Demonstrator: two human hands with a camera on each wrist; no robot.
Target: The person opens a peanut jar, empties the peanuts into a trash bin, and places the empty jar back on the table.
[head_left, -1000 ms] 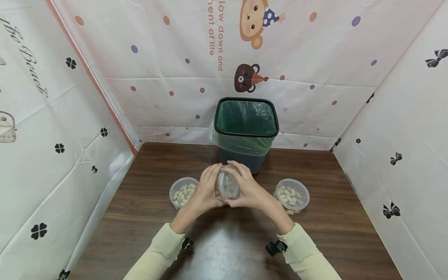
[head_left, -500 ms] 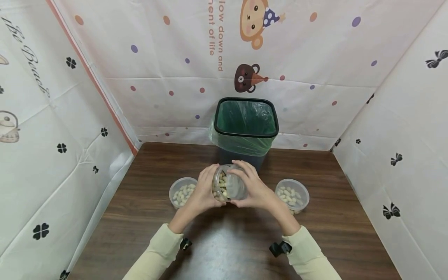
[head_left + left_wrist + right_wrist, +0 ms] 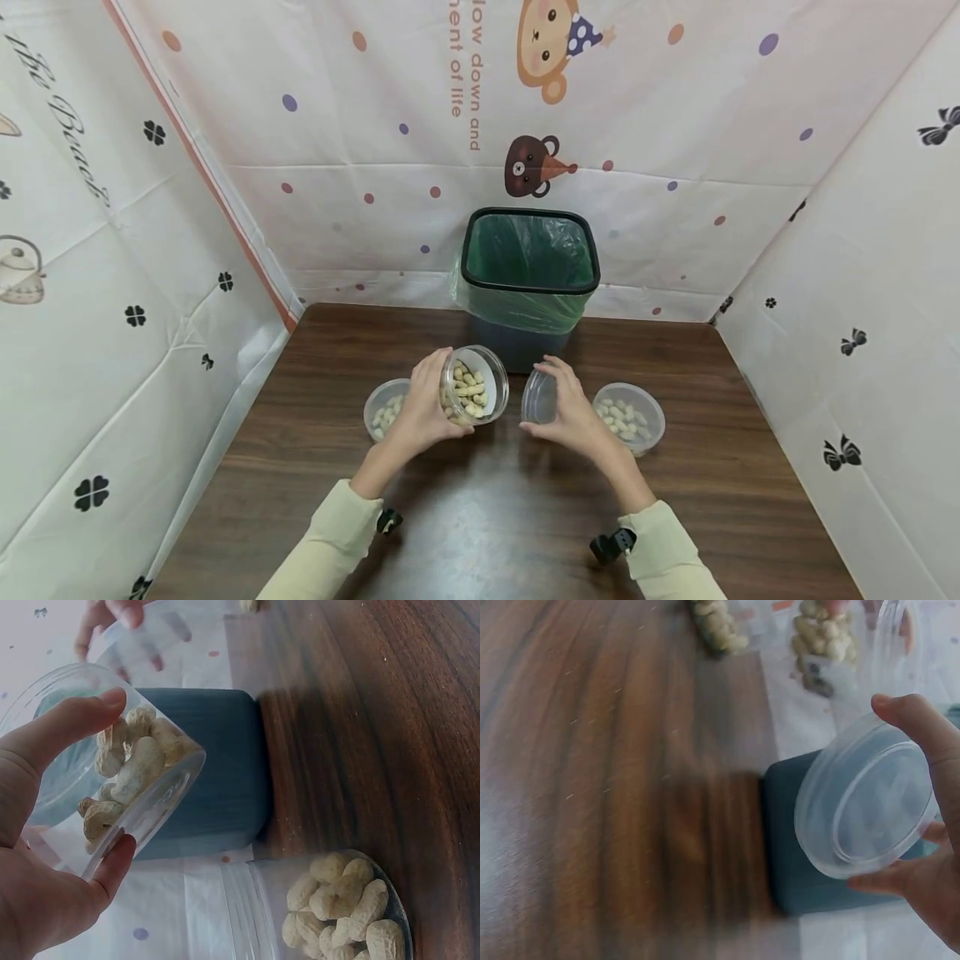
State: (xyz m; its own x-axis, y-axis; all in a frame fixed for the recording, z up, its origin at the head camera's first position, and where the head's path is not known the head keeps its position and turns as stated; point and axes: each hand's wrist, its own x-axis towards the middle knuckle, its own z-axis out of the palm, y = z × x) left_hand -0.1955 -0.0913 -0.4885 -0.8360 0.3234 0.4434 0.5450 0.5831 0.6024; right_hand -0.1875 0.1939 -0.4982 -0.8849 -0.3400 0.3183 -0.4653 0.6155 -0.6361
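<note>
A clear round plastic jar (image 3: 486,363) with unshelled peanuts (image 3: 470,390) inside is gripped by my left hand (image 3: 422,408), its open mouth tilted toward me and to the right. In the left wrist view the peanuts (image 3: 135,769) lie against the jar's lower wall, thumb and fingers round its side. My right hand (image 3: 573,418) holds a translucent round lid (image 3: 538,397) by its edge, apart from the jar. The right wrist view shows this lid (image 3: 877,802) tilted between thumb and fingers.
A lidded tub of peanuts (image 3: 386,410) stands left, partly behind my left hand; another lidded tub (image 3: 628,417) stands right of my right hand. Behind the hands is a bin (image 3: 525,337) with a green liner, against the printed cloth wall (image 3: 375,233). All stand on a brown wooden table (image 3: 465,533).
The lid has come off the jar, and my right hand has moved right with it. My left hand has shifted slightly left, turning the jar so that its mouth shows.
</note>
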